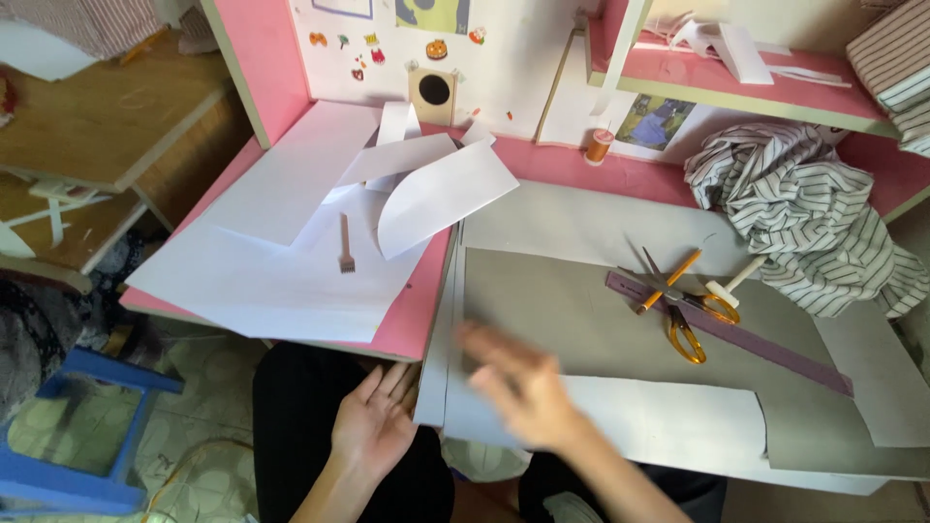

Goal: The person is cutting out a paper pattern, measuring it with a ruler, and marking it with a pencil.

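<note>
My left hand (376, 418) hangs palm up and empty over my lap, just below the pink desk's front edge. My right hand (513, 383) is blurred with motion, fingers spread, over the near edge of the grey cardboard sheet (572, 300); it holds nothing. A white paper sheet (668, 418) lies on the grey sheet just right of that hand. Farther right on the grey sheet are orange-handled scissors (683, 320), an orange pencil (668, 281), a purple strip (765, 347) and a small white-headed mallet (731, 284).
Loose white papers (291, 252) with a small pronged punch tool (345, 247) cover the pink desk (412, 315) at left. Striped cloth (794, 213) is heaped at right, an orange thread spool (600, 145) stands at the back. A blue stool (77, 426) stands on the floor.
</note>
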